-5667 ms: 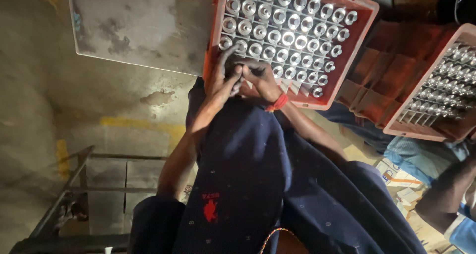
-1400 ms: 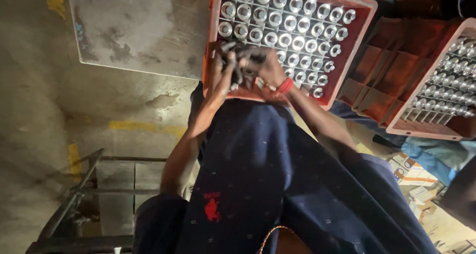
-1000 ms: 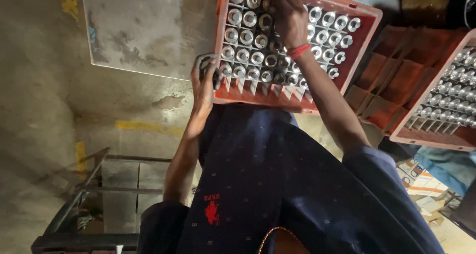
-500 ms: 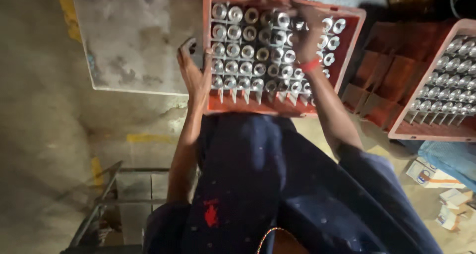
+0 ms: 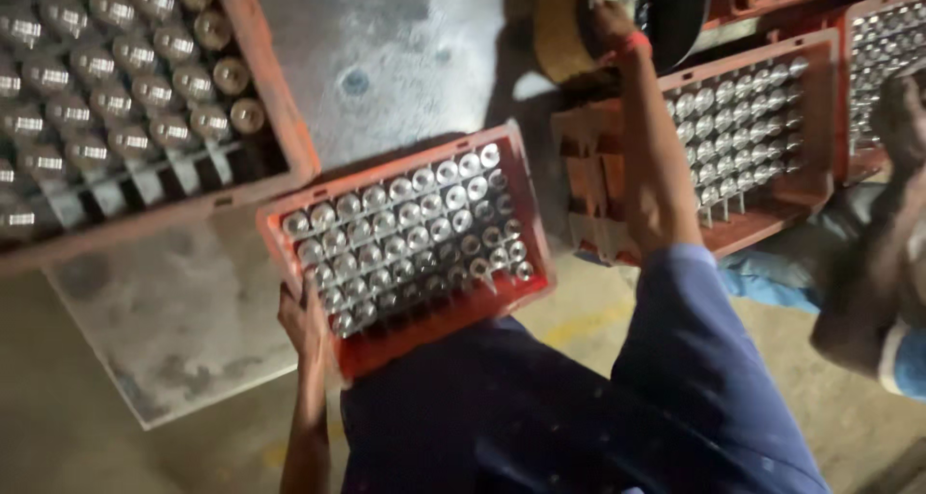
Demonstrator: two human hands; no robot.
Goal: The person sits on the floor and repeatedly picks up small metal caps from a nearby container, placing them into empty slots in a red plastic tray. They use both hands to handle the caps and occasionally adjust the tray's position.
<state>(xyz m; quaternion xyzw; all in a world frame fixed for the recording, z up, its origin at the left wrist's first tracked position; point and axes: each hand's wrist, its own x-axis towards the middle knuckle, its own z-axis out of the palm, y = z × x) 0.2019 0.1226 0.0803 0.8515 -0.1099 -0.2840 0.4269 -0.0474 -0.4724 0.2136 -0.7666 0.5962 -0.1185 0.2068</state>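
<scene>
Red crate (image 5: 526, 209) of metal cylinders (image 5: 410, 233) gripped at its edge by left hand (image 5: 304, 325); right hand (image 5: 610, 16) closed on a dark round bin (image 5: 666, 12)

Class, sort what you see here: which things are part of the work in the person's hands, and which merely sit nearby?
In hand:
- left hand gripping the red crate of metal cylinders
- right hand reaching into a dark round tub

Nearby:
- red crate at upper left
- red crate on the right
- another person's arm

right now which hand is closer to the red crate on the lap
Left. The left hand grips the near left edge of the red crate of metal cylinders. The right hand is stretched far beyond it, at a round container.
</scene>
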